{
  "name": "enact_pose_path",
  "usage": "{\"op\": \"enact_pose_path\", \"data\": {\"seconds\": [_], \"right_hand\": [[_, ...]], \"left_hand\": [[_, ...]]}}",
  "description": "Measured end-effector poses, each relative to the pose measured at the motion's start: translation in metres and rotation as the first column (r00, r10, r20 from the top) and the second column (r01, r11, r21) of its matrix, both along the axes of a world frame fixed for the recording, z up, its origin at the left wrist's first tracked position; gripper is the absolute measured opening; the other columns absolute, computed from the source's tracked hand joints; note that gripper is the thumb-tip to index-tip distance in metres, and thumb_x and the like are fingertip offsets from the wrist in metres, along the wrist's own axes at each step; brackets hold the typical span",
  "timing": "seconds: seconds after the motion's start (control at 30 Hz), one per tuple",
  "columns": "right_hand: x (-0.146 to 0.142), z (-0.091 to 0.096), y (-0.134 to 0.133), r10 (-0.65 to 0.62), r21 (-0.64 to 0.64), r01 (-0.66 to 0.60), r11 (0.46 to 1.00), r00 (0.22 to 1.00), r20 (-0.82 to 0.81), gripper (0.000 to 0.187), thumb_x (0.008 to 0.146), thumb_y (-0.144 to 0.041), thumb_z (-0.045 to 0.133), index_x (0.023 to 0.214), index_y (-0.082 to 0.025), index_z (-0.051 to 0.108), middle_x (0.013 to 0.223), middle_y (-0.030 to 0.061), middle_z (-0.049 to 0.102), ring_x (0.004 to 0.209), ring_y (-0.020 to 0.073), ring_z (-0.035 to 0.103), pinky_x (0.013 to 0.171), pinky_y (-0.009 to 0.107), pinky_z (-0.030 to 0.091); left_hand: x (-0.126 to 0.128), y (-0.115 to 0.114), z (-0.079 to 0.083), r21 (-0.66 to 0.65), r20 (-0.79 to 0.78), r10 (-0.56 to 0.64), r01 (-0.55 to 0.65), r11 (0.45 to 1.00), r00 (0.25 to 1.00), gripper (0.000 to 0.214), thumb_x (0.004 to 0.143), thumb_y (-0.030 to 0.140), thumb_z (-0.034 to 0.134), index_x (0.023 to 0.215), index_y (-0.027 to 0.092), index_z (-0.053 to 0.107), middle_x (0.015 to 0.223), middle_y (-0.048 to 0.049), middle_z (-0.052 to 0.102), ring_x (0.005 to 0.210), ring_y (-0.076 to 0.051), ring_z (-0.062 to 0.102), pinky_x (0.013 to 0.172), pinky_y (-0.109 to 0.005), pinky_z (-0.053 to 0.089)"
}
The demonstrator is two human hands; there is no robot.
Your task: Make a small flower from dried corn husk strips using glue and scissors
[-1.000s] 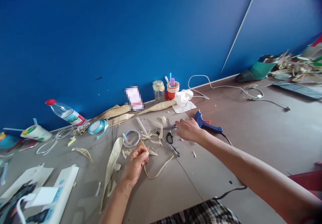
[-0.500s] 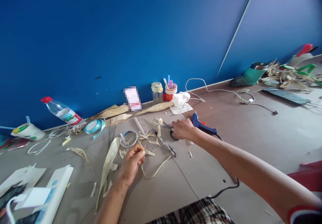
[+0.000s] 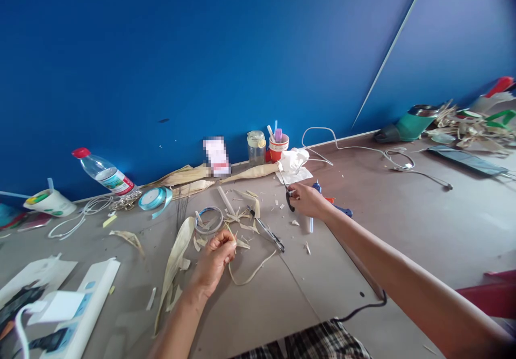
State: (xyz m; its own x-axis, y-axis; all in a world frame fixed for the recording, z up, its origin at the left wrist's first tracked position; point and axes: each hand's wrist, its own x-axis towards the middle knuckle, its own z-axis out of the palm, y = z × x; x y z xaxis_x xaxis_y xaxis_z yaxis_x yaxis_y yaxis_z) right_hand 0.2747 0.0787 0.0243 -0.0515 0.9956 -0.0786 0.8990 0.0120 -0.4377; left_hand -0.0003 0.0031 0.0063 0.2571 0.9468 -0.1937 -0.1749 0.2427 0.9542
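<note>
My left hand (image 3: 219,251) is closed in a pinch on a thin yellowish strip (image 3: 229,232) that pokes up above the fingertips. My right hand (image 3: 308,200) grips a small pair of scissors (image 3: 289,202) with black handles, raised off the table, blades pointing up toward the wall. Beside the left hand lie a ring of tape (image 3: 208,221), a long dried husk (image 3: 176,259) and cut husk scraps (image 3: 237,216). A pen (image 3: 266,229) rests between the hands. Behind the right hand is a blue glue gun (image 3: 343,212), partly hidden.
Along the blue wall stand a plastic bottle (image 3: 108,176), a ribbon roll (image 3: 151,199), a jar (image 3: 256,148) and paper cups (image 3: 279,146). A power strip (image 3: 94,294) lies at the left. A phone (image 3: 467,160) and a green bottle (image 3: 417,123) are at the right.
My right hand has lifted the scissors off the table, near where they lay beside a white piece. The left hand keeps its pinch on the strip. The view has shifted slightly left.
</note>
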Motion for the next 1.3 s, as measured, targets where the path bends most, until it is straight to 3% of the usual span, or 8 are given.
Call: {"op": "enact_pose_path", "data": {"seconds": [0.07, 0.17, 0.27, 0.33, 0.47, 0.6, 0.77, 1.3], "right_hand": [[0.001, 0.000, -0.003, -0.010, -0.026, 0.001, 1.000, 0.930, -0.369, 0.034, 0.080, -0.023, 0.042, 0.113, -0.016, 0.047, 0.092, 0.0065, 0.066, 0.061, 0.0110, 0.054, 0.052, 0.022, 0.037], [-0.002, -0.001, -0.007, -0.045, -0.085, -0.081, 0.993, 0.407, -0.912, 0.033, 0.079, -0.029, 0.051, 0.109, -0.016, 0.048, 0.085, 0.0048, 0.063, 0.048, 0.0060, 0.041, 0.043, 0.020, 0.028], [-0.006, -0.002, -0.009, -0.106, -0.097, -0.242, 0.965, -0.024, -0.994, 0.039, 0.076, -0.037, 0.060, 0.110, -0.020, 0.052, 0.081, -0.0004, 0.059, 0.041, 0.0019, 0.029, 0.045, 0.019, 0.031], [-0.009, -0.005, -0.010, -0.170, -0.110, -0.380, 0.919, -0.127, -0.977, 0.048, 0.075, -0.050, 0.059, 0.112, -0.020, 0.053, 0.078, -0.0005, 0.058, 0.042, 0.0032, 0.032, 0.048, 0.021, 0.035], [-0.019, -0.010, -0.015, -0.090, -0.073, -0.544, 0.836, -0.005, -0.996, 0.061, 0.070, -0.058, 0.061, 0.111, -0.013, 0.055, 0.077, 0.0055, 0.061, 0.050, 0.0074, 0.041, 0.046, 0.021, 0.032], [-0.033, -0.007, -0.027, 0.151, -0.106, -0.656, 0.748, 0.323, -0.934, 0.055, 0.072, -0.045, 0.064, 0.114, -0.011, 0.055, 0.078, 0.0053, 0.063, 0.051, 0.0059, 0.039, 0.047, 0.020, 0.032], [-0.042, 0.006, -0.044, 0.500, -0.057, -0.642, 0.764, 0.646, -0.577, 0.032, 0.072, -0.034, 0.063, 0.100, -0.018, 0.063, 0.067, -0.0027, 0.053, 0.057, 0.0076, 0.037, 0.052, 0.020, 0.031], [-0.051, -0.001, -0.057, 0.715, 0.130, -0.714, 0.688, 0.637, -0.288, 0.011, 0.072, -0.028, 0.060, 0.080, -0.019, 0.060, 0.068, -0.0019, 0.058, 0.059, 0.0098, 0.044, 0.056, 0.021, 0.030]], "left_hand": [[0.001, 0.000, 0.000, -0.011, 0.012, 0.003, -0.003, 1.000, 1.000, 0.021, 0.070, 0.026, 0.061, 0.060, 0.016, 0.045, 0.052, 0.0079, 0.036, 0.047, -0.005, 0.027, 0.052, -0.021, 0.023], [0.001, 0.001, -0.002, -0.026, 0.023, 0.014, -0.013, 1.000, 1.000, 0.021, 0.069, 0.025, 0.062, 0.060, 0.016, 0.046, 0.053, 0.0077, 0.038, 0.047, -0.004, 0.028, 0.052, -0.021, 0.022], [0.000, 0.001, -0.002, -0.031, 0.029, 0.021, -0.020, 0.999, 0.999, 0.021, 0.069, 0.024, 0.062, 0.059, 0.016, 0.046, 0.050, 0.0080, 0.036, 0.046, -0.005, 0.028, 0.052, -0.022, 0.022], [0.000, 0.001, -0.003, -0.033, 0.041, 0.018, -0.016, 0.999, 0.999, 0.021, 0.070, 0.024, 0.062, 0.059, 0.016, 0.046, 0.048, 0.0081, 0.036, 0.046, -0.005, 0.028, 0.052, -0.022, 0.022], [-0.002, 0.002, -0.004, -0.055, 0.076, 0.015, -0.011, 0.998, 0.997, 0.019, 0.071, 0.022, 0.063, 0.061, 0.014, 0.048, 0.062, 0.0055, 0.046, 0.045, -0.002, 0.028, 0.051, -0.022, 0.021], [-0.004, 0.003, -0.006, -0.079, 0.099, 0.018, -0.010, 0.997, 0.995, 0.014, 0.073, 0.020, 0.062, 0.064, 0.014, 0.052, 0.070, 0.0039, 0.049, 0.046, -0.001, 0.030, 0.049, -0.021, 0.022], [-0.005, 0.003, -0.005, -0.129, 0.096, 0.058, -0.046, 0.991, 0.994, 0.010, 0.070, 0.019, 0.064, 0.067, 0.014, 0.057, 0.073, 0.0030, 0.050, 0.049, -0.002, 0.037, 0.050, -0.019, 0.026], [-0.001, 0.003, -0.002, -0.265, 0.162, 0.054, -0.009, 0.964, 0.985, 0.010, 0.057, 0.013, 0.069, 0.064, 0.014, 0.061, 0.074, 0.0023, 0.056, 0.044, 0.000, 0.033, 0.049, -0.017, 0.031]]}}
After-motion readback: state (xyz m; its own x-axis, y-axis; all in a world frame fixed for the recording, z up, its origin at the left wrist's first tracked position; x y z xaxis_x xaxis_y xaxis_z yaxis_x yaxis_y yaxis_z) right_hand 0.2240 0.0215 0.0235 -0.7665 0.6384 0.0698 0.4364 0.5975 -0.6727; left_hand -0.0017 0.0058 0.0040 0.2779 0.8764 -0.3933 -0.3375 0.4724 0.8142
